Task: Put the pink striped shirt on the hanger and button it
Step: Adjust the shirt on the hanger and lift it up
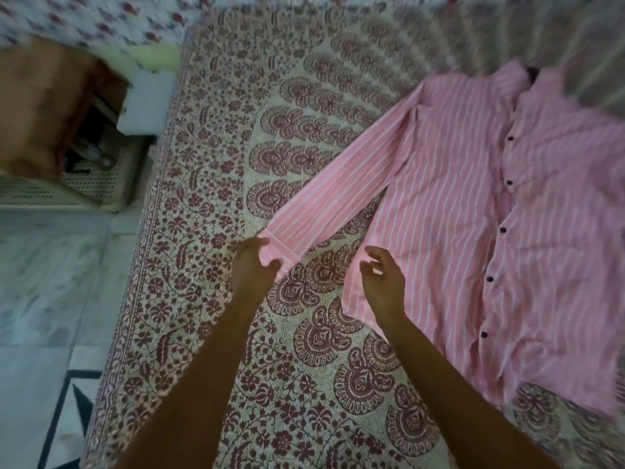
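Note:
The pink striped shirt (473, 204) lies flat on the bed, front up, with several dark buttons running down its placket and its collar at the far end. One long sleeve (338, 187) stretches left toward me. My left hand (252, 265) pinches the cuff of that sleeve. Just beside the shirt's lower side edge hovers my right hand (382, 275), fingers curled and apart, holding nothing. A dark bit shows at the collar; I cannot tell whether it is a hanger.
The bed is covered with a cream and maroon paisley sheet (270, 367); its left edge drops to a marble floor (44, 282). A white perforated basket (84, 187) and a brown bundle (40, 103) stand at the upper left.

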Available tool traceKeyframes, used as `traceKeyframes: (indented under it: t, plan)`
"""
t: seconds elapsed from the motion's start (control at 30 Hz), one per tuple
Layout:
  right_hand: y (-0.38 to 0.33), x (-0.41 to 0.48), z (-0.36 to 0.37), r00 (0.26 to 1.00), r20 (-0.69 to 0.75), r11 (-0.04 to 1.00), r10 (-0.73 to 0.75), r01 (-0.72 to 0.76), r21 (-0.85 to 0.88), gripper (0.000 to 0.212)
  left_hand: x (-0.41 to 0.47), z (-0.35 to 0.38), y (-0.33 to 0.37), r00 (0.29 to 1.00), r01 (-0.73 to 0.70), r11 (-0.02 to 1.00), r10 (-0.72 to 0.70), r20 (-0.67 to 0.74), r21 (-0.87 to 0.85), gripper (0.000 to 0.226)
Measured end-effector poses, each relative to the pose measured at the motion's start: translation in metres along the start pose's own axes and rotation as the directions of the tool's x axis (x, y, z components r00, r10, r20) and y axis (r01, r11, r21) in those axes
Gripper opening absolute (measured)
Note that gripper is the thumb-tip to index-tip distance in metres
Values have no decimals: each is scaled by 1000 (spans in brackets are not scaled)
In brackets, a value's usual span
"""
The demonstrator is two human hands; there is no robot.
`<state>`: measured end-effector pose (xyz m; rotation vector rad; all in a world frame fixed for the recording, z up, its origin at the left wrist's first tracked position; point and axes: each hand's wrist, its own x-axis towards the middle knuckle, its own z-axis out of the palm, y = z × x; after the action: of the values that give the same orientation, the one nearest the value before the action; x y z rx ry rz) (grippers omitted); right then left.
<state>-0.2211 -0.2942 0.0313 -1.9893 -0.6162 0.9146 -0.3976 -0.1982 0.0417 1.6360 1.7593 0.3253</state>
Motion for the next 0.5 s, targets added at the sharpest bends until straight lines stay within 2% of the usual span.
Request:
traceKeyframes:
  t: [0.1,0.3,0.5]
  plan:
    - [-24,-19,-38,989,-56,990,-139,137,-39,36,-33,-12,39,976,-214,975,213,35,58,44]
    - [-69,-66,-123,935,-81,932,-345,331,-150,47,-90,-31,127,881,-464,886,463,100,-15,43]
    - [-87,-71,-213,896,-247,925,-369,327,-192,49,-114,-20,213,759,-645,764,643,97,-24,52]
